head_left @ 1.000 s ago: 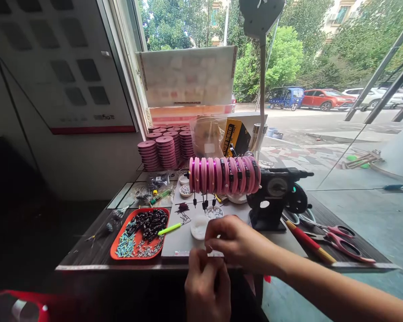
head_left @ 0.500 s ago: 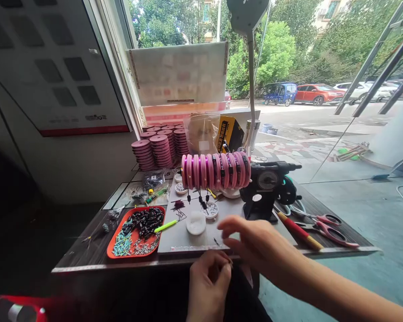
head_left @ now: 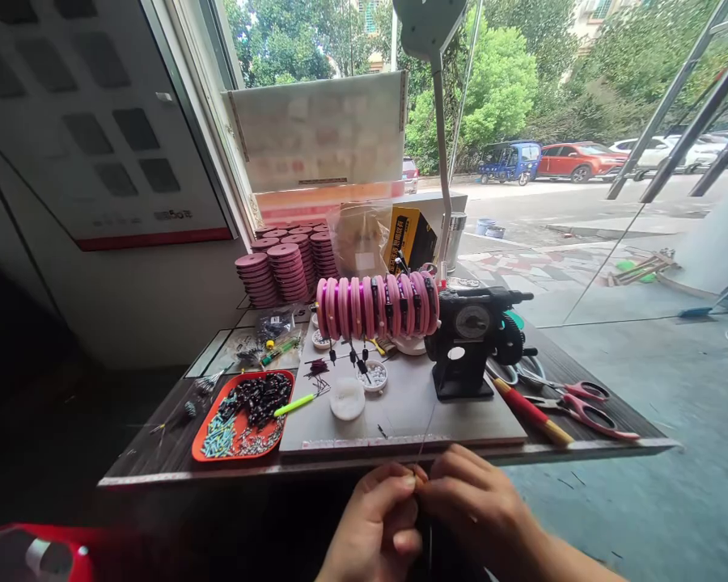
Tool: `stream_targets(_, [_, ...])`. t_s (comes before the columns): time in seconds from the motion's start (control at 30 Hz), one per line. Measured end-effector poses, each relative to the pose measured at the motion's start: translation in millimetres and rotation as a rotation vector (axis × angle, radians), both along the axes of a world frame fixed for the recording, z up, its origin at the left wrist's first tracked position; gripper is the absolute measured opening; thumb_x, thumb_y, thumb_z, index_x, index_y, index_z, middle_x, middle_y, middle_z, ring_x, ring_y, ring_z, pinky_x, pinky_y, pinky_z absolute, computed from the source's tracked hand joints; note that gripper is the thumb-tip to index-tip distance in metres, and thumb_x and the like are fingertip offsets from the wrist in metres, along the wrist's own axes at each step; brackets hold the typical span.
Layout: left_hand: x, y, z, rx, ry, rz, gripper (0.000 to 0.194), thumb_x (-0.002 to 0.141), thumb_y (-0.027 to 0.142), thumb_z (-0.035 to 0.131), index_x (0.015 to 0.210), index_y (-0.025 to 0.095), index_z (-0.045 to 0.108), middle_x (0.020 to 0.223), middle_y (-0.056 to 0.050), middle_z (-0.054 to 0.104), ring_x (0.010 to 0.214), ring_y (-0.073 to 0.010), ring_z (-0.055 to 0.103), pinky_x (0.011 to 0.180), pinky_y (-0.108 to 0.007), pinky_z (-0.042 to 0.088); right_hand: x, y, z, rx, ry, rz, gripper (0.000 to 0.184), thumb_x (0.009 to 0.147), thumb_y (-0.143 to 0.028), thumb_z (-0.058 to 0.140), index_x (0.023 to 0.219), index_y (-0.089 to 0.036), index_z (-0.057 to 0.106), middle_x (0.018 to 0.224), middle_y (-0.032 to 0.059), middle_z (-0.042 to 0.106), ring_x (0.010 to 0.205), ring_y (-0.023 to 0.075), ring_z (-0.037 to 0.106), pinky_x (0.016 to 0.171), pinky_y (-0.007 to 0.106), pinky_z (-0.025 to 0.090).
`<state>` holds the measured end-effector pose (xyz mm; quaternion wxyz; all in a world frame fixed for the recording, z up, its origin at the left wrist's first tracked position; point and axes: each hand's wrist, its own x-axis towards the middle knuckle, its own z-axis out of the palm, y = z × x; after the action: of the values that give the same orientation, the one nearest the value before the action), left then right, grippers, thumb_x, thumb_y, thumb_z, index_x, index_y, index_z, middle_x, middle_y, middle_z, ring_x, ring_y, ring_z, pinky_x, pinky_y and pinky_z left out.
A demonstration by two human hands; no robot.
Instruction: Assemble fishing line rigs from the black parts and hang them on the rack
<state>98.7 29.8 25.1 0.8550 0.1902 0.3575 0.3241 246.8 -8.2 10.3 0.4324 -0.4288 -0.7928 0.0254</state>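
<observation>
My left hand [head_left: 379,513] is closed in a pinch just in front of the table's front edge. Against its fingertips, my right hand [head_left: 476,493] pinches too, with the fingers curled. A thin line [head_left: 423,440] rises from between the fingertips over the board; any small part at the pinch is too hidden to make out. Behind the hands, a row of pink foam spools [head_left: 376,309] sits on the shaft of a black winding machine [head_left: 467,339]. Small black pieces [head_left: 352,358] dangle on lines below the spools. A tiny dark piece [head_left: 382,432] lies on the white board [head_left: 461,424].
An orange tray [head_left: 197,444] holds black, teal and metal small parts. Close by are a green-handled tool [head_left: 294,405], a white round dish [head_left: 347,400] and a bead dish [head_left: 373,377]. Scissors [head_left: 600,416] and a red-and-yellow rod [head_left: 531,412] lie right; stacked pink spools [head_left: 288,271] stand behind.
My right hand has come down from above the board to meet my left hand, and its fingers have closed. A line now shows above the fingertips. The view has shifted slightly.
</observation>
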Motion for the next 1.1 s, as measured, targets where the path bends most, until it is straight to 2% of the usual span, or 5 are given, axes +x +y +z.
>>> stream_targets(0.37, [-12.6, 2.3, -9.9, 1.760, 1.101, 0.448, 0.019, 0.079, 0.006, 0.047, 0.071, 0.018, 0.059, 0.080, -0.002, 0.048, 0.062, -0.0116, 0.056, 0.056, -0.020, 0.046, -26.2, 1.8, 46.0, -0.415, 0.218, 0.136, 0.023, 0.089, -0.021, 0.046, 0.070, -0.016, 0.058, 0.066, 0.0012, 0.060, 0.058, 0.0097, 0.052, 0.055, 0.018, 0.041])
stream_targets(0.67, [-20.5, 10.8, -5.7, 2.151, 1.176, 0.530, 0.017, 0.078, 0.000, 0.051, 0.085, 0.011, 0.062, 0.083, -0.013, 0.069, 0.066, -0.0206, 0.066, 0.059, -0.027, 0.049, -45.5, 94.5, 96.9, -0.915, 0.159, 0.272, 0.011, 0.069, -0.009, 0.063, 0.059, -0.013, 0.060, 0.054, -0.0035, 0.058, 0.047, 0.0078, 0.047, 0.045, 0.017, 0.036])
stream_targets(0.77, [-20.5, 9.6, -2.4, 1.862, 0.996, 0.292, 0.018, 0.078, 0.002, 0.050, 0.076, 0.013, 0.064, 0.071, -0.009, 0.069, 0.061, -0.0182, 0.063, 0.057, -0.026, 0.045, -38.6, 78.7, 90.5, -0.852, 0.104, 0.220, 0.004, 0.073, -0.012, 0.062, 0.070, -0.014, 0.064, 0.067, -0.0003, 0.064, 0.054, 0.0097, 0.052, 0.049, 0.019, 0.037])
stream_targets(0.93, [-18.5, 15.1, 6.5, 0.396, 0.350, 0.015, 0.006, 0.062, 0.017, 0.064, 0.062, 0.016, 0.058, 0.065, -0.001, 0.059, 0.048, -0.0057, 0.042, 0.040, -0.016, 0.027, -13.8, 25.6, 60.8, -0.074, -0.252, 0.049, 0.024, 0.089, -0.011, 0.040, 0.080, -0.014, 0.061, 0.067, 0.0026, 0.059, 0.055, 0.0131, 0.045, 0.053, 0.027, 0.031])
stream_targets(1.1, [-15.6, 17.8, 11.9, 0.220, 0.267, -0.063, 0.018, 0.049, 0.023, 0.063, 0.059, 0.017, 0.050, 0.055, 0.005, 0.042, 0.043, -0.0042, 0.034, 0.037, -0.014, 0.018, -16.4, 12.0, 26.8, 0.356, -0.540, 0.091, 0.036, 0.089, -0.003, 0.030, 0.072, -0.013, 0.060, 0.069, 0.0046, 0.060, 0.058, 0.0154, 0.044, 0.057, 0.031, 0.032])
